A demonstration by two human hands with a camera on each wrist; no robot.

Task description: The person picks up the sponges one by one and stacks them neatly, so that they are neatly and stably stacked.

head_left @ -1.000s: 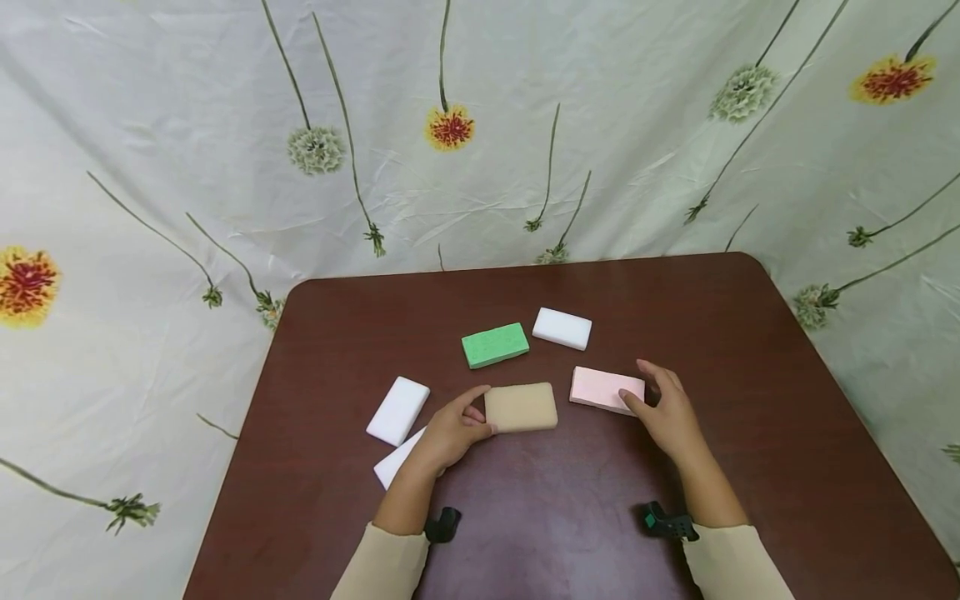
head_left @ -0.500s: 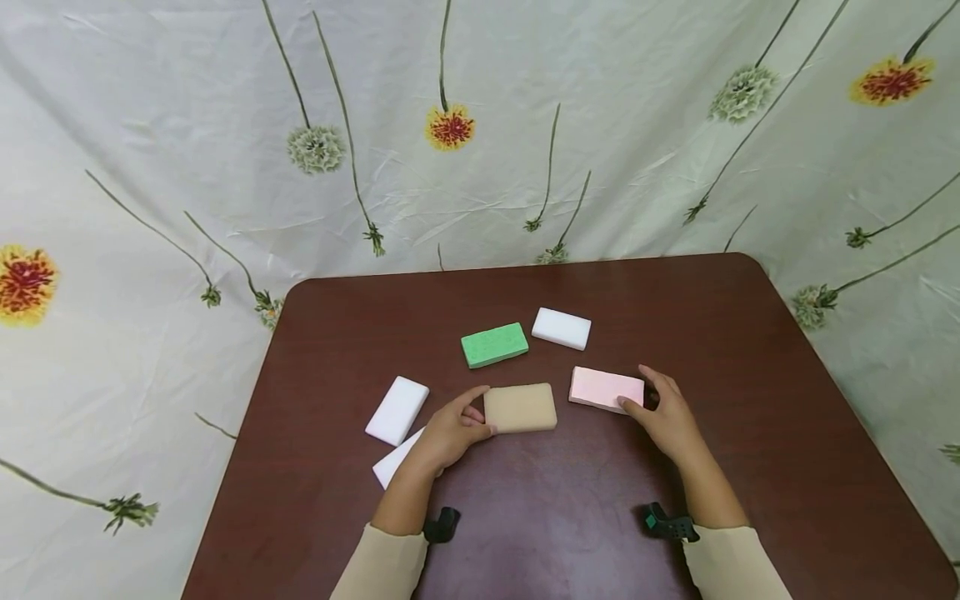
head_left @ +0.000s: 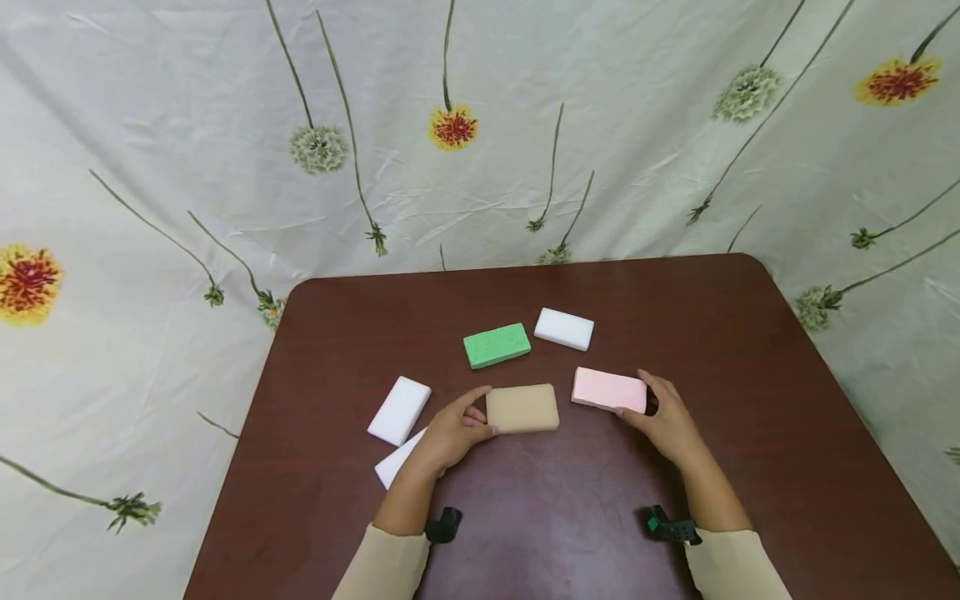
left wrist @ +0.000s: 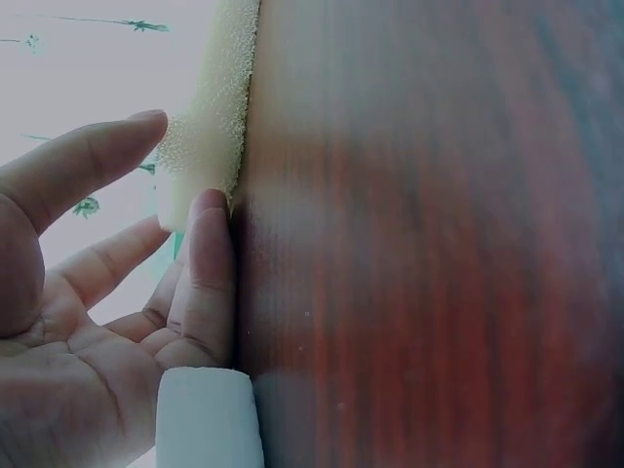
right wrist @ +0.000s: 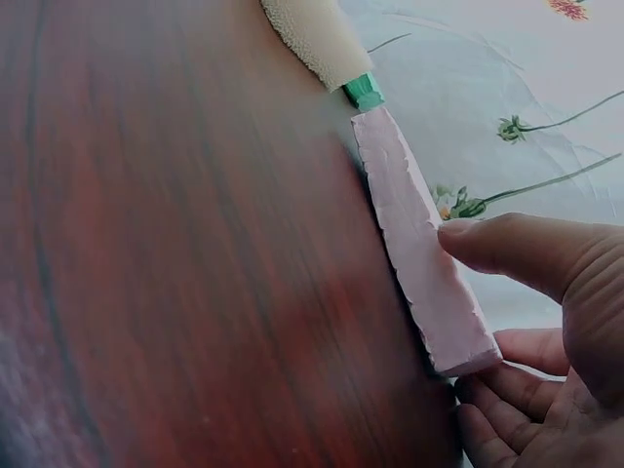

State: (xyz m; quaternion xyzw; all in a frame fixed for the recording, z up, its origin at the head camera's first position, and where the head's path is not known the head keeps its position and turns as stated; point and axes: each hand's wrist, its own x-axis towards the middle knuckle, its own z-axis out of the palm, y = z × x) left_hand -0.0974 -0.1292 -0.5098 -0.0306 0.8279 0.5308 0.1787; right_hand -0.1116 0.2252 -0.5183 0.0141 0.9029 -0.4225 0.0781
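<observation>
My left hand grips the left end of a beige sponge, index finger at its far corner and thumb at its near corner. The left wrist view shows the porous edge of the sponge lying along the tabletop. To the right, my right hand holds the right end of a pink block between thumb and index finger. In the right wrist view, the thumb presses the side of the pink block, which has rough, chipped-looking edges; the other fingers curl behind its end.
Behind the sponge lie a green block and a white block. Another white block sits at the left, and a further white block is partly hidden under my left forearm. A flowered cloth hangs beyond the dark-red table.
My right thumb has slid from the pink block's top to its near edge, and the index finger has come in against its far corner. My left hand and the sponge have stayed put.
</observation>
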